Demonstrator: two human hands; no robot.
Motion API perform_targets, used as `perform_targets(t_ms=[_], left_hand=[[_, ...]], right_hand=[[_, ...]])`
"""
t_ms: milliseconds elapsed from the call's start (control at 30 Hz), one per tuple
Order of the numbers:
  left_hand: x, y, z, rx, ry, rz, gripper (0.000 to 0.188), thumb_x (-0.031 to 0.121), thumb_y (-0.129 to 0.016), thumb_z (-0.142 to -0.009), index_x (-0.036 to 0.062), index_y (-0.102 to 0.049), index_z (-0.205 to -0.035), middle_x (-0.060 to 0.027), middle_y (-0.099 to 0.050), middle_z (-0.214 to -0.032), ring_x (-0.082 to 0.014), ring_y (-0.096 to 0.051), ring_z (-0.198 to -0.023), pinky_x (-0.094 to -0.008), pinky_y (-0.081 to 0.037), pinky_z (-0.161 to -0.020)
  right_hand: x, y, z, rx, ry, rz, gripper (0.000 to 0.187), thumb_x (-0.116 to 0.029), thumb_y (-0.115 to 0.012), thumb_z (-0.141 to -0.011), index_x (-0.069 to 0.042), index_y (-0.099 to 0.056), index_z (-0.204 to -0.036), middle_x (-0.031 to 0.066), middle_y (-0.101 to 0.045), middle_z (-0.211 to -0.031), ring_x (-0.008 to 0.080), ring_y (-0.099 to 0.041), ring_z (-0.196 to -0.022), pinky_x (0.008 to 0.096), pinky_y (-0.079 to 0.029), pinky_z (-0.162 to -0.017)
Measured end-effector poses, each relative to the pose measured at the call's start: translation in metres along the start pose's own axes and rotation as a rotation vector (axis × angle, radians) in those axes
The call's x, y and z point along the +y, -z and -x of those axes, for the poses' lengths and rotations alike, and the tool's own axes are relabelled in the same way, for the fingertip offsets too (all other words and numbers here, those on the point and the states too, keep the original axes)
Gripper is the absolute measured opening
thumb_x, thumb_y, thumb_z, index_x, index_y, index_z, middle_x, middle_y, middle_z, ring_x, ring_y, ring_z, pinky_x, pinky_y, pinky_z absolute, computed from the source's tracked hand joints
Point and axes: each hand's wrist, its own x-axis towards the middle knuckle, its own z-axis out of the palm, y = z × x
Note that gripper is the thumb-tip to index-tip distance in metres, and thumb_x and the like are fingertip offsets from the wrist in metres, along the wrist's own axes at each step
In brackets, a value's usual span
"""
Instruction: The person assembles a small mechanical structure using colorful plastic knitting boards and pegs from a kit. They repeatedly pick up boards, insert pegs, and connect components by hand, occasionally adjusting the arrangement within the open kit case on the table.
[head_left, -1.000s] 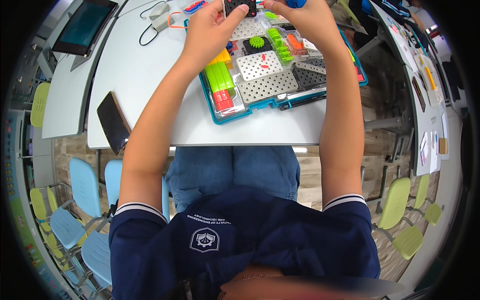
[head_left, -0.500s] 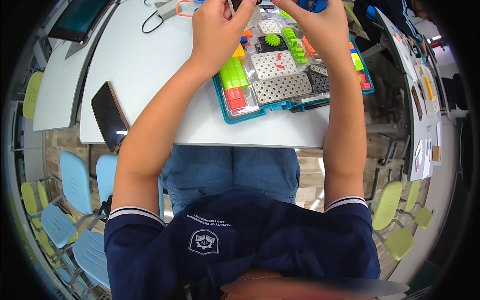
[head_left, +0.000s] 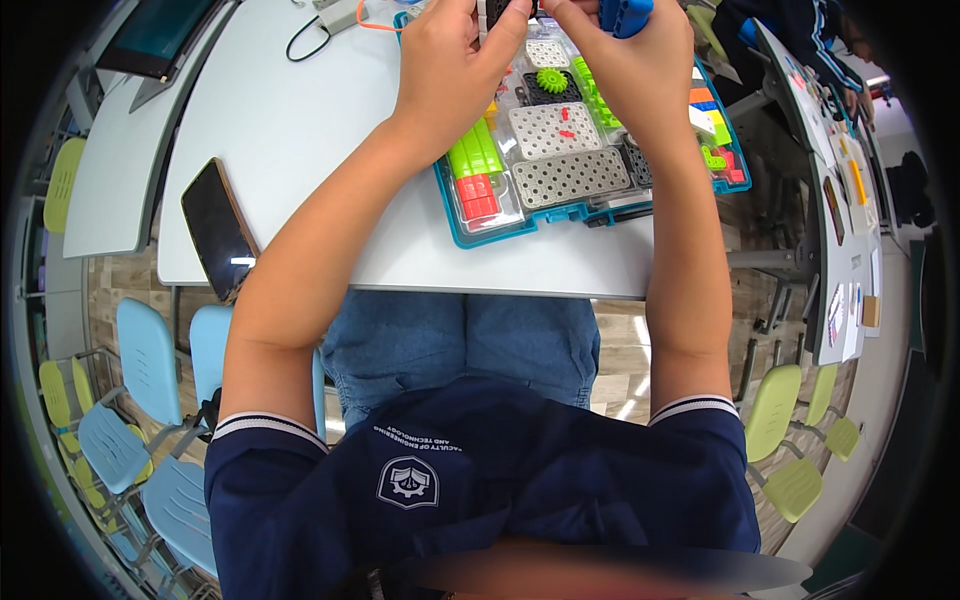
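L hand [head_left: 447, 75]: thumb & fingers wrapped round dark block [head_left: 495, 10], far side, by tray's far L.
R hand [head_left: 640, 75]: half-curled, seems to grip blue part [head_left: 628, 16]; tips out of frame.
My progress: prob. partway; can't tell what's joined; lots of pcs unused.
Tray [head_left: 482, 238]: green gear [head_left: 552, 80] mid, white plate [head_left: 545, 142] w/ red pins [head_left: 566, 133], grey plate [head_left: 570, 178] nearest me; green blocks [head_left: 473, 152], red blocks [head_left: 477, 198] near L.

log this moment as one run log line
left hand: holding black piece | right hand: holding blue piece | near: teal-rimmed parts tray on white table | left side: phone
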Motion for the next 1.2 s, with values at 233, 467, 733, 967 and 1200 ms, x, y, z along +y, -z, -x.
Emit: perform_targets(t_ms=[233, 467, 733, 967, 1200], left_hand=[[-0.005, 0.001, 0.002, -0.001, -0.052, -0.06, 0.017, 0.014, -0.066, -0.1, -0.0009, -0.06, -0.095, -0.0109, -0.064, -0.073, -0.0168, -0.066, -0.058, -0.0327, -0.049, -0.052], [-0.007, 0.002, 0.002, -0.052, -0.05, -0.102, 0.015, 0.013, -0.065, -0.101, -0.0019, -0.063, -0.102, -0.0136, -0.067, -0.083, -0.0152, -0.068, -0.067, -0.0316, -0.052, -0.058], [-0.021, -0.006, -0.009, -0.175, 0.209, 0.554, 0.024, 0.017, -0.058, -0.107, -0.0017, -0.065, -0.122, -0.0061, -0.071, -0.114, -0.0102, -0.065, -0.102, -0.0268, -0.052, -0.091], [-0.024, -0.006, -0.01, -0.157, 0.191, 0.57, 0.027, 0.02, -0.054, -0.11, 0.0005, -0.057, -0.127, -0.006, -0.069, -0.113, -0.0101, -0.064, -0.105, -0.0264, -0.052, -0.093], [-0.017, 0.0, -0.013, 0.034, 0.315, 0.424, 0.029, 0.02, -0.064, -0.104, 0.0054, -0.052, -0.126, -0.0024, -0.064, -0.099, -0.0126, -0.064, -0.095, -0.0274, -0.054, -0.079]], right_hand=[[0.003, -0.008, 0.005, 0.047, 0.019, 0.01, 0.023, 0.002, -0.079, -0.08, 0.0, -0.059, -0.091, 0.0089, -0.07, -0.076, 0.0165, -0.069, -0.069, 0.031, -0.054, -0.065], [0.005, -0.01, 0.006, 0.01, -0.006, 0.017, 0.023, 0.003, -0.078, -0.081, 0.0, -0.057, -0.091, 0.0099, -0.071, -0.077, 0.0154, -0.07, -0.07, 0.0291, -0.053, -0.064], [0.008, 0.014, -0.008, -0.106, -0.363, -0.307, 0.024, 0.003, -0.082, -0.079, 0.0, -0.059, -0.087, 0.0049, -0.07, -0.08, 0.0101, -0.066, -0.077, 0.0259, -0.054, -0.07], [0.008, 0.01, -0.004, -0.278, -0.482, -0.17, 0.024, -0.006, -0.086, -0.08, 0.0, -0.074, -0.099, 0.0018, -0.07, -0.082, 0.0087, -0.064, -0.074, 0.0253, -0.053, -0.069], [0.018, 0.007, -0.004, -0.145, -0.389, -0.128, 0.025, -0.006, -0.086, -0.079, -0.001, -0.067, -0.094, 0.0015, -0.068, -0.081, 0.009, -0.062, -0.072, 0.0249, -0.051, -0.066]])
